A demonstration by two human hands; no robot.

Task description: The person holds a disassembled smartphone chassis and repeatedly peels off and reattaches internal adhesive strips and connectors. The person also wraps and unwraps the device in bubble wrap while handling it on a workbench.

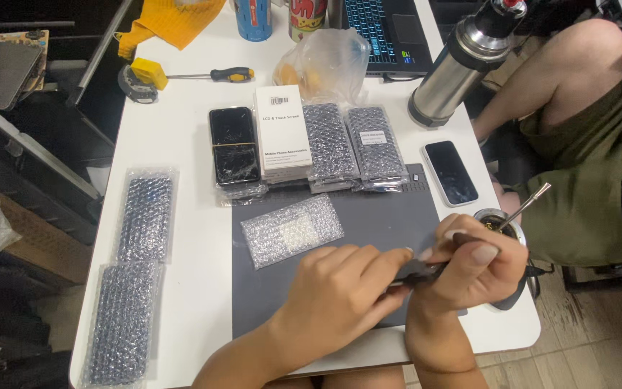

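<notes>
- Left hand [340,288]: fingers bent and pressed together, tips pinching the near end of a thin dark tool [419,272]; the tool itself mostly hidden between the two hands, so its kind cannot be told.
- Right hand [473,266]: fingers curled closed around the same tool from the other side, thumb laid over the top; the two hands touch at the fingertips.
- Both hands sit above the right near part of a grey work mat [390,216] on a white table [181,144].
- On the mat, left of the hands and apart from them: a small bubble-wrap pouch [291,230], lying flat.
- Along the mat's far edge: a cracked dark phone [233,148], a white box [282,133], two bubble-wrapped packs [354,148].
- Right of the mat: a phone with a dark screen [450,173], face up.
- Just beyond the right hand: a round cup with a metal straw [527,205].
- Table's left edge: two long bubble-wrap sleeves [134,274], end to end.
- Far right: another person's bare knee [584,57].
</notes>
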